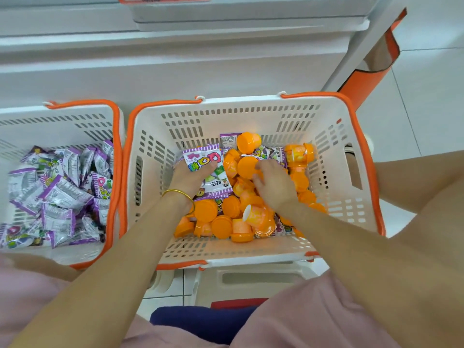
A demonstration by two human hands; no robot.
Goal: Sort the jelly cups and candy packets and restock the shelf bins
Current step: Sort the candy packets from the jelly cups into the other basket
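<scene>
The white basket (226, 116) with orange trim in front of you holds a mixed heap: orange jelly cups (223, 226) lying every way up, with a few purple candy packets (270, 153) among them. The matching basket (62, 116) just beside it on your left holds only purple packets (57, 194). Your left grip (187, 180), a gold bangle (180, 193) on its wrist, pinches a small stack of packets (204, 163), thumb on the top one, low over the heap's left side. Your right grip (273, 182) rests on the cups near the middle, fingers curled, thumb touching a round orange cup (247, 167); whether it actually holds that cup you cannot tell.
</scene>
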